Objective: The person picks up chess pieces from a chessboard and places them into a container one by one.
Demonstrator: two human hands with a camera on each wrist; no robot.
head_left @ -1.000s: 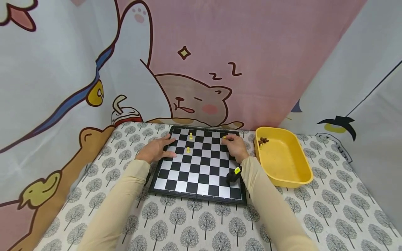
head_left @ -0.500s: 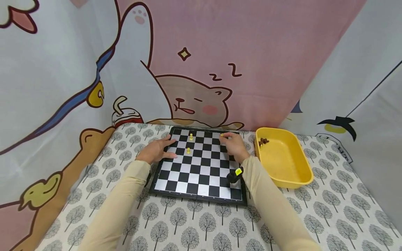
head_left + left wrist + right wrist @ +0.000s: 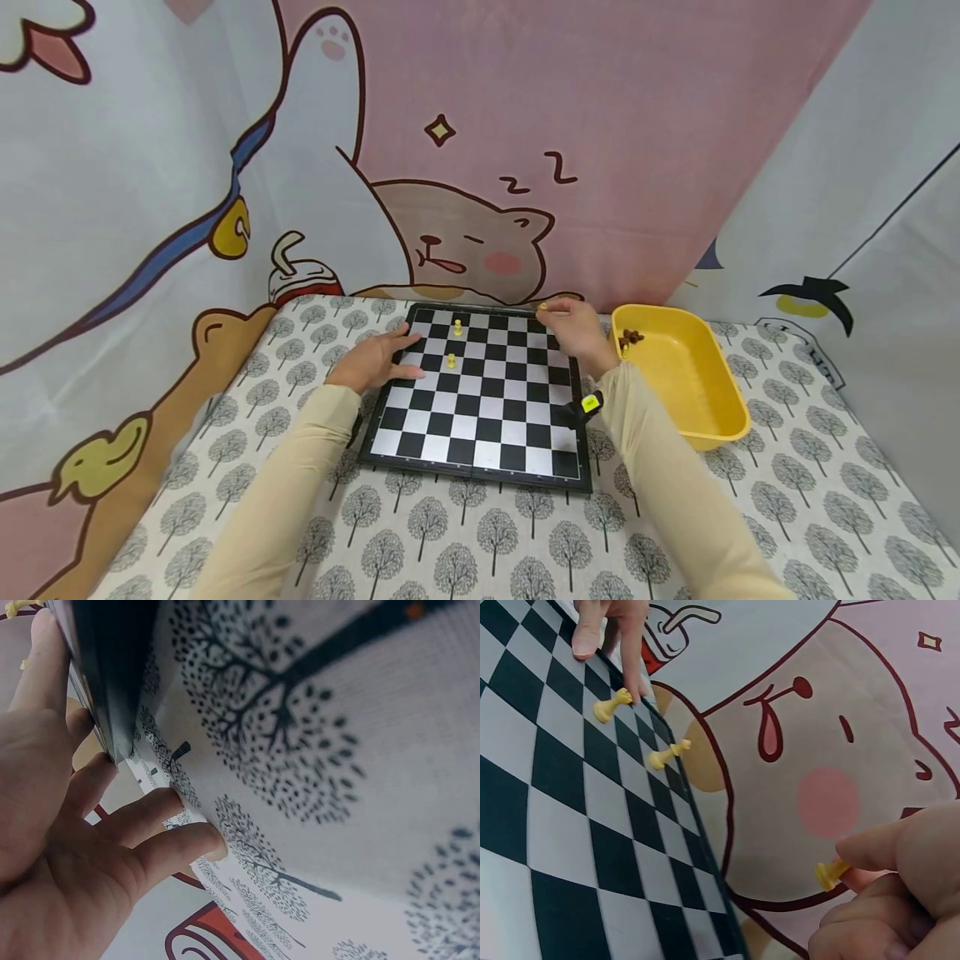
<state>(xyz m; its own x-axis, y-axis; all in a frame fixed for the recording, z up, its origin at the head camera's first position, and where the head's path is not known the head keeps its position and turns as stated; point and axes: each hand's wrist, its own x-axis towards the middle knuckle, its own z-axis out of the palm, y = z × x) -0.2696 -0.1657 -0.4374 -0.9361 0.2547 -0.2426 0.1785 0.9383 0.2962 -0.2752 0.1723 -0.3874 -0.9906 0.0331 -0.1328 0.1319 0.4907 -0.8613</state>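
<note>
A black-and-white chessboard [image 3: 491, 406] lies on the table. My left hand [image 3: 372, 360] rests at its left edge, fingers spread, with thumb and a fingertip over the border squares. Two yellow chess pieces stand near that hand: one with a notched top [image 3: 612, 706] and a slimmer one [image 3: 669, 754]. Over the board's far right corner, my right hand [image 3: 579, 335] pinches a small yellow chess piece [image 3: 829, 875] between thumb and finger. In the right wrist view its base sticks out, raised clear of the squares, and the fingers hide its top.
Right of the board stands a yellow plastic basin [image 3: 731, 429], with brown pieces [image 3: 630, 337] and a yellow one heaped at its far left corner. A tree-print cloth [image 3: 457, 550] covers the table. A cartoon-printed curtain [image 3: 637, 150] hangs close behind the board.
My right hand has lifted the yellow piece off the far right squares and shifted right, toward the basin. The left hand and the two standing pieces have stayed put.
</note>
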